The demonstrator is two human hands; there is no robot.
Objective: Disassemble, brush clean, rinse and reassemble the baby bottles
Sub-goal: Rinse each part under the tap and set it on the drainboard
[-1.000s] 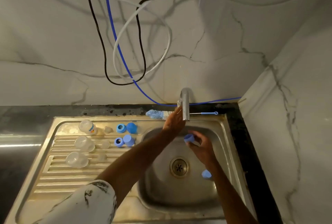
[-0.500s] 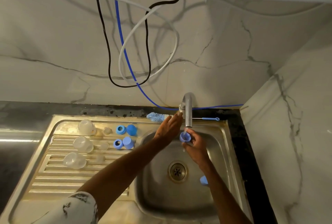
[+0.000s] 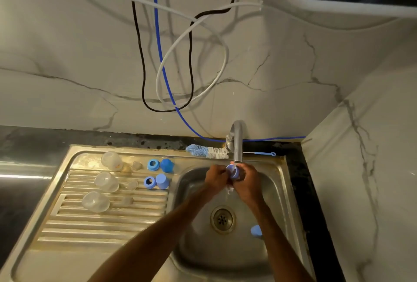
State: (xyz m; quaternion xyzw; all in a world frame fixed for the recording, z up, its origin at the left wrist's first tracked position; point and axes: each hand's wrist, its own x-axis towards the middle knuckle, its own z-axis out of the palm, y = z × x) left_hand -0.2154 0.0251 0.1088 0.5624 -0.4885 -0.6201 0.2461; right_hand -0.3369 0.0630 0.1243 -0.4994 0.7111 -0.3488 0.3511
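Bottle part in hand: you hold a blue ring [image 3: 232, 171] under the tap [image 3: 237, 144], over the sink bowl [image 3: 194, 243]; water falls below your hands.
Right hand: your right hand [image 3: 247, 180] is closed around the ring from the right side.
Left hand: your left hand [image 3: 216, 177] is curled on the ring's left side; how firmly it grips I cannot tell, the fingers overlap.
Step now: rinsing, as I judge it.
Done so far: the bottles are all taken apart. Three clear bottle bodies [image 3: 106, 182] lie on the draining surface [image 3: 101, 232], with small clear teats [image 3: 137, 165] beside them, and two blue rings [image 3: 153, 165] and two blue caps [image 3: 162, 181] next to the bowl.
Still left: one more blue piece [image 3: 256, 230] waits in the bowl by your right forearm; no bottle is reassembled yet.
Brush: the bottle brush [image 3: 207, 151] lies behind the tap, not in use.
Hard to see: whether the parts on the draining surface are already washed; the blue piece in the bowl is half hidden by your arm.
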